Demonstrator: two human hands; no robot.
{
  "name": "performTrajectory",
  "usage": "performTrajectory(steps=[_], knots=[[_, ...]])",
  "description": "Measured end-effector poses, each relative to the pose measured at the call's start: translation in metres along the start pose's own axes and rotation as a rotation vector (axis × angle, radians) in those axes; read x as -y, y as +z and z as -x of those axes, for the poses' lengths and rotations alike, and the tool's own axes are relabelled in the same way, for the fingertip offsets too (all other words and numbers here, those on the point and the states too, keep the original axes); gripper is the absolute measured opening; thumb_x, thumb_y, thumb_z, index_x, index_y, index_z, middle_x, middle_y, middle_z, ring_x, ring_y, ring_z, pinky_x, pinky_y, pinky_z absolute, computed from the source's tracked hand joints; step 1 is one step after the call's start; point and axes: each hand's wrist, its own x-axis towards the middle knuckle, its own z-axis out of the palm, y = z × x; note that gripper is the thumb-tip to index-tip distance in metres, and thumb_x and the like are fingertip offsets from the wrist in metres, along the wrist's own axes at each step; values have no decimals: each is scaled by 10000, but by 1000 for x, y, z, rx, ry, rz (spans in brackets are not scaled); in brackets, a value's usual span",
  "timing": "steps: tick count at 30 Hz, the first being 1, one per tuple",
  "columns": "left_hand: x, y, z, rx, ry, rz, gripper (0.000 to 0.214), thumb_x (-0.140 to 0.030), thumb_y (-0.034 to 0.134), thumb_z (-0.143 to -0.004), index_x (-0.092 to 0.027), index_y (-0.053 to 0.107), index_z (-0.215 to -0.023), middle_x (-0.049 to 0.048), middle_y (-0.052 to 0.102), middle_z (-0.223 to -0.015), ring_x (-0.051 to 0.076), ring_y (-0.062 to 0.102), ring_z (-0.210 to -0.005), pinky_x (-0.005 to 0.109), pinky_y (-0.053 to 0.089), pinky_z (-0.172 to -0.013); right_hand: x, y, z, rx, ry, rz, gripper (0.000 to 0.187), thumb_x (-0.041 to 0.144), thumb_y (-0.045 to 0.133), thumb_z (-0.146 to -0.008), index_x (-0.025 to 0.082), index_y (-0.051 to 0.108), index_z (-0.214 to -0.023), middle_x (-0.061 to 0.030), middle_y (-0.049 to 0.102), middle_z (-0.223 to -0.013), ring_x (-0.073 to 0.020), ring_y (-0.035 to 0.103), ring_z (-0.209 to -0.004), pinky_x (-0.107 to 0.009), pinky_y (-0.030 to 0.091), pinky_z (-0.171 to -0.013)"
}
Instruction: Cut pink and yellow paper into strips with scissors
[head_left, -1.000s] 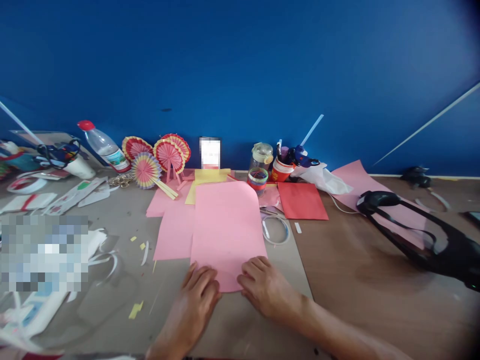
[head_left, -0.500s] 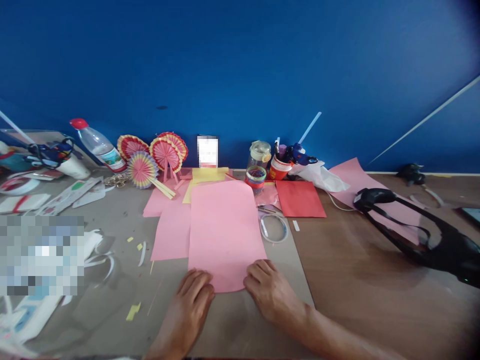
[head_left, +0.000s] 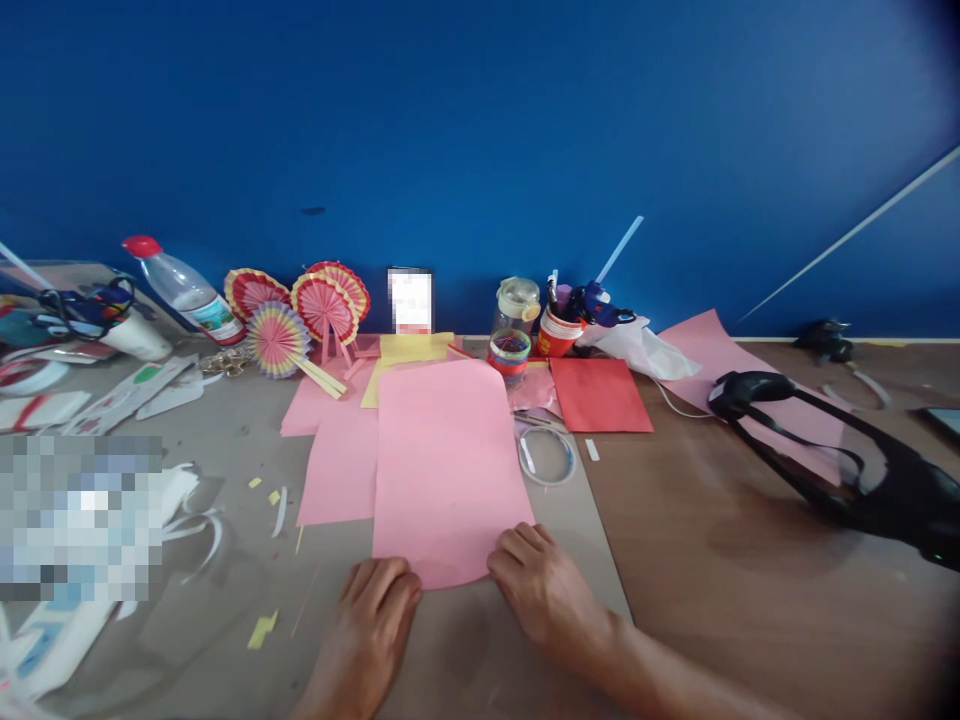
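Note:
A pink sheet of paper [head_left: 450, 460] lies before me, its near edge curling up a little between my hands. My left hand [head_left: 379, 605] has its fingers closed at the near left corner. At the near right corner my right hand [head_left: 536, 575] is closed on the paper too, knuckles up; both thumbs are mostly hidden. Other pink sheets [head_left: 341, 470] stick out on the left beneath this one. Past its far edge are yellow paper [head_left: 416, 347] and several folded paper fans [head_left: 324, 308].
A clear jar [head_left: 516, 305], a red cup of pens [head_left: 559, 333] and red paper [head_left: 602, 395] sit at the back right. A tape roll [head_left: 547, 456] lies right of the sheet. Black headgear [head_left: 847, 460] occupies the right; a bottle [head_left: 184, 290] leans at the back left.
My left hand has shifted slightly left and toward me at the sheet's corner. The right hand stays almost in place. The view has moved slightly.

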Motion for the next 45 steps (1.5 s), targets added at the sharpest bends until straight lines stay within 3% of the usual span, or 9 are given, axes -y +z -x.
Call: performTrajectory(steps=[7,20,39,45], knots=[[4,-1,6,14,-34,-9,165,-203,444,-935,-222,608,-923,41,617,-913,174,571,-806,298,450,-719,-1,0,3,3,31,-9,145,93,501,-870,180,567,-774,-38,558,-871,-182,461,-805,-327,339,-709],[-1,-5,2,137,-190,35,211,-237,430,-946,-223,607,-832,10,618,-812,177,530,-742,324,364,-728,-4,-6,3,121,66,-38,185,114,466,-903,169,599,-787,-45,566,-898,-177,459,-836,-318,320,-724],[-15,-20,-25,314,-421,-100,179,-200,495,-864,-223,601,-721,-13,612,-738,180,570,-755,401,270,-836,6,-31,-18,236,187,25,220,170,447,-903,170,656,-837,-86,657,-921,-227,578,-856,-345,413,-742],[-17,-21,-28,338,-460,-133,163,-179,497,-843,-223,584,-713,-12,604,-732,189,569,-762,429,266,-875,3,-33,-27,310,193,46,144,177,517,-865,143,657,-861,-100,670,-928,-236,612,-843,-332,407,-704]])
